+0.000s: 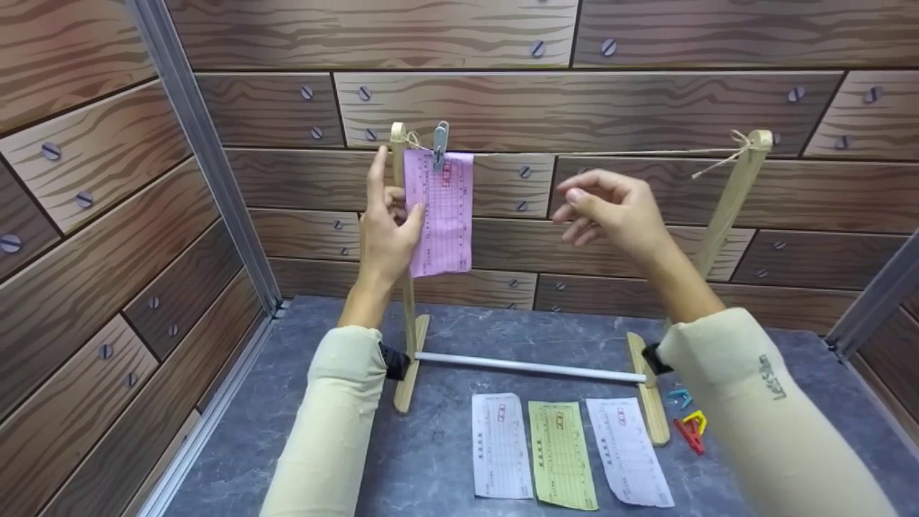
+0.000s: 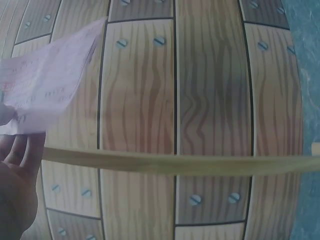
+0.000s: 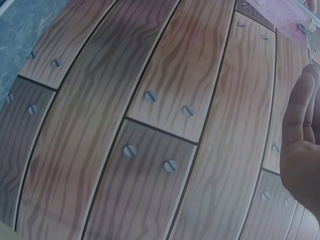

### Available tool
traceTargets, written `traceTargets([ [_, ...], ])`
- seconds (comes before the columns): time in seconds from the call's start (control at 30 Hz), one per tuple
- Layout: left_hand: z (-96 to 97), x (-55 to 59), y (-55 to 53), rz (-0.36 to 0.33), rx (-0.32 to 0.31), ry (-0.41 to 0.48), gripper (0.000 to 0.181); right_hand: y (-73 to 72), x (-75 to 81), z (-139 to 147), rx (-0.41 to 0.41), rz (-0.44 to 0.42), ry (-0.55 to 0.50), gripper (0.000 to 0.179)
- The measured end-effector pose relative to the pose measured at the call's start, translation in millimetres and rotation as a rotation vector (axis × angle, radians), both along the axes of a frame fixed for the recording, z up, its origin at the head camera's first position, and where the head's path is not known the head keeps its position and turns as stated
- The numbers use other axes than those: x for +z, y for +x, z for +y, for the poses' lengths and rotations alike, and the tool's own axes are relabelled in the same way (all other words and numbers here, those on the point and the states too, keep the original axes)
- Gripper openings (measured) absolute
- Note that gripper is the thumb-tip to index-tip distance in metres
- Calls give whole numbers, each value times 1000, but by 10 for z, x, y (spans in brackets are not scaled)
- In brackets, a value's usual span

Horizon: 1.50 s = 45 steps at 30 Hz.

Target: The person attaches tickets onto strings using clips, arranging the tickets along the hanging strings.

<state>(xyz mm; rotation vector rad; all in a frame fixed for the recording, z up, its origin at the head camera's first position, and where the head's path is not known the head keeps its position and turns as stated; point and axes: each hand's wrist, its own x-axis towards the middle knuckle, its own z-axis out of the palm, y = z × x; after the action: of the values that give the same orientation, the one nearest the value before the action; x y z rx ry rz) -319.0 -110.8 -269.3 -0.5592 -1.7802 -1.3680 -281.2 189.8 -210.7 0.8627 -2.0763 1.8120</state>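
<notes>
A pink printed slip hangs from the string, held by a grey clothespin near the left post. My left hand pinches the slip's left edge, thumb on the front and some fingers behind it, while the index finger points up beside the post. In the left wrist view, the thumb lies over the pink slip and fingers show under its edge. To the right of the slip, my right hand is raised in the air below the string, fingers loosely bent and holding nothing.
The wooden stand has a left post, a right post and a white crossbar. Two white slips and a green slip lie in front. Blue, yellow and red clothespins lie at the right foot.
</notes>
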Motion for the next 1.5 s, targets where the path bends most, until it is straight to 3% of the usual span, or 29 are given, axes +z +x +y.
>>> traceTargets([
  [0.17,67,-110,-13,22,-48,33,86,55,-150,150,-25,-21,8,12],
  [0.4,112,-287,-24,-4,-82,45,88,114,-353,343,-37,-54,13,14],
  [0.83,123,-527,-12,-73,-59,106,87,214,-524,597,-72,-68,64,15],
  [1.3,152,-782,-16,-43,12,109,82,358,-761,929,-147,-67,74,16],
  [1.5,178,-916,-23,-39,46,150,64,419,-927,1090,-174,-84,70,16],
])
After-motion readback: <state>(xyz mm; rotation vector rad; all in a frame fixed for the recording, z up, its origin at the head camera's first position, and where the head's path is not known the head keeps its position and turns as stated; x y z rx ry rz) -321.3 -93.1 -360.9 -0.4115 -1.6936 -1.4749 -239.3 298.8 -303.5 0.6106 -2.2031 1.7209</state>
